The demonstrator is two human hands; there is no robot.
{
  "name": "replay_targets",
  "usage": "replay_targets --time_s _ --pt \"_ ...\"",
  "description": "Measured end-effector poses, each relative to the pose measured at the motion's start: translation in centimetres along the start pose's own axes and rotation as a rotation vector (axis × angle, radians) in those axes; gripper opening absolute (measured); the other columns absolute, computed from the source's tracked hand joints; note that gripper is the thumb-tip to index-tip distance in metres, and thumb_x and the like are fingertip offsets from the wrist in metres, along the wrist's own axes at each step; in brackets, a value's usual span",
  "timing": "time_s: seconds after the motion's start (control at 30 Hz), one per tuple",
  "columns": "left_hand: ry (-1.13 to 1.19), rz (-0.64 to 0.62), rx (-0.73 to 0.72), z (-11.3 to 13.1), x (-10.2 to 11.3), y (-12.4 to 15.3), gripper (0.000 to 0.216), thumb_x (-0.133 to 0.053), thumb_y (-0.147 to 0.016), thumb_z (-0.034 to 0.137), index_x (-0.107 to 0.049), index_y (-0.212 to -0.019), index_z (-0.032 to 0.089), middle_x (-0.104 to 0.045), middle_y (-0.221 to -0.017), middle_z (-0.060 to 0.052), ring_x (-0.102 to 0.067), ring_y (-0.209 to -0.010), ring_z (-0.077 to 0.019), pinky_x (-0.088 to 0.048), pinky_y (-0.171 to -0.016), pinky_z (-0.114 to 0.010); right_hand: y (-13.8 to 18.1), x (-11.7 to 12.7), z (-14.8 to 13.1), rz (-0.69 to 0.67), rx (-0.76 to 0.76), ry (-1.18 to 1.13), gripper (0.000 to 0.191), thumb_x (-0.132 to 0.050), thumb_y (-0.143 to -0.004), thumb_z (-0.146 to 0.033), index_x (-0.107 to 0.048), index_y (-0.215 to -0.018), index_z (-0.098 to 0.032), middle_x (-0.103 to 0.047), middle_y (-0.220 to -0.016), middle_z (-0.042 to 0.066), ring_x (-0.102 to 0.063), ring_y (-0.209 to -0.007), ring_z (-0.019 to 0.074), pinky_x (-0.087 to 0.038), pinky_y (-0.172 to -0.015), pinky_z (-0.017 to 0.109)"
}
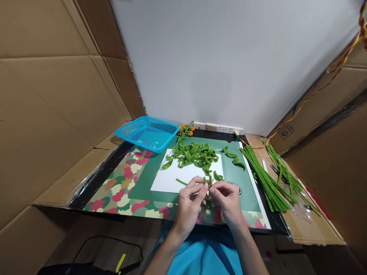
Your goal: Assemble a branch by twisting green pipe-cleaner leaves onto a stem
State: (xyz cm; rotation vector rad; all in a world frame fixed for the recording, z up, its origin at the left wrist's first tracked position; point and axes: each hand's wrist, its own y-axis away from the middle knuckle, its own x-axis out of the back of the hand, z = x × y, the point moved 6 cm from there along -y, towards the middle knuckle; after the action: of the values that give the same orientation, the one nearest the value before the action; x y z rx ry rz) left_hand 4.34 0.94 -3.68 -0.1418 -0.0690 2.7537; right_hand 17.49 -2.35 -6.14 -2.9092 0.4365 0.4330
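Observation:
Both hands meet over the near edge of the white sheet (pixel 168 183). My left hand (pixel 190 200) pinches a green pipe cleaner (pixel 210 180), and one end of green stem sticks up by its thumb. Fingers of my right hand (pixel 228 198) are closed on the green pipe cleaner too, close beside the left ones. Part of it hangs below the fingertips; whether it is one piece or two is hidden. Another thin green length (pixel 181 181) shows left of my left hand. Just beyond the hands lies a heap of green pipe-cleaner leaves (pixel 195 154).
A blue plastic basket (pixel 163 147) stands at the back left, beside orange pipe-cleaner flowers (pixel 186 130). Several shaped leaves (pixel 235 158) lie right of the heap. Long green pipe cleaners (pixel 266 183) and dark-handled pliers or scissors (pixel 279 173) are at the right. Cardboard walls flank the table.

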Motion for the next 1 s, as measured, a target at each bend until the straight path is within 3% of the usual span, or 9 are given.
replay_targets --time_s 0.13,0.3,0.5,0.63,0.87,1.0 --pt "-0.001 -0.019 -0.045 0.5 -0.1 0.2 0.042 -0.068 -0.097 0.044 -0.076 -0.066 0.017 -0.062 -0.1 -0.008 -0.06 -0.07 -0.0147 -0.052 -0.062 -0.024 0.0 -0.2 0.1 -0.03 -0.04 -0.037 0.024 -0.092 -0.076 -0.039 -0.08 -0.073 -0.018 -0.069 -0.061 0.0 -0.056 -0.044 0.0115 -0.048 -0.04 0.022" --pt "-0.01 -0.069 -0.043 0.3 -0.2 -0.2 0.04 -0.067 -0.098 0.043 -0.078 -0.069 0.018 -0.06 -0.084 -0.005 -0.062 -0.078 -0.0189 -0.054 -0.074 -0.027 -0.3 0.3 0.3 -0.064 -0.073 -0.035 0.023 -0.091 -0.077 -0.038 -0.081 -0.071 -0.018 -0.068 -0.06 0.001 -0.057 -0.043 0.0121 -0.051 -0.04 0.023" --pt "-0.085 -0.1 0.048 -0.8 0.7 -1.2 0.044 -0.075 -0.091 0.045 -0.069 -0.058 0.017 -0.056 -0.059 0.0 -0.046 -0.051 -0.0121 -0.04 -0.052 -0.024 -0.5 0.4 0.6 -0.118 -0.13 0.049 0.026 -0.088 -0.081 -0.042 -0.083 -0.076 -0.017 -0.074 -0.068 0.004 -0.064 -0.049 0.0141 -0.054 -0.047 0.024" --pt "-0.092 -0.115 0.118 -1.5 1.2 -1.4 0.043 -0.076 -0.089 0.05 -0.07 -0.062 0.017 -0.054 -0.051 0.002 -0.041 -0.039 -0.0091 -0.033 -0.044 -0.023 -0.5 0.4 0.9 -0.128 -0.157 0.125 0.03 -0.087 -0.082 -0.045 -0.083 -0.076 -0.016 -0.075 -0.065 0.005 -0.066 -0.05 0.0152 -0.051 -0.048 0.023" --pt "-0.104 -0.055 0.094 -1.8 1.6 -1.5 0.043 -0.077 -0.089 0.049 -0.072 -0.062 0.017 -0.063 -0.056 -0.001 -0.049 -0.041 -0.0093 -0.036 -0.045 -0.022 -0.4 0.3 0.9 -0.19 -0.091 0.238 0.024 -0.079 -0.09 -0.039 -0.086 -0.082 -0.018 -0.074 -0.072 0.004 -0.067 -0.055 0.0143 -0.056 -0.054 0.024" --pt "-0.05 0.067 0.074 -1.7 2.0 -1.5 0.044 -0.077 -0.089 0.05 -0.072 -0.06 0.016 -0.062 -0.054 -0.001 -0.047 -0.04 -0.0083 -0.035 -0.044 -0.022 -0.4 0.4 0.3 -0.121 0.043 0.331 0.02 -0.079 -0.091 -0.034 -0.085 -0.107 -0.022 -0.073 -0.084 0.004 -0.069 -0.069 0.0162 -0.061 -0.06 0.025"
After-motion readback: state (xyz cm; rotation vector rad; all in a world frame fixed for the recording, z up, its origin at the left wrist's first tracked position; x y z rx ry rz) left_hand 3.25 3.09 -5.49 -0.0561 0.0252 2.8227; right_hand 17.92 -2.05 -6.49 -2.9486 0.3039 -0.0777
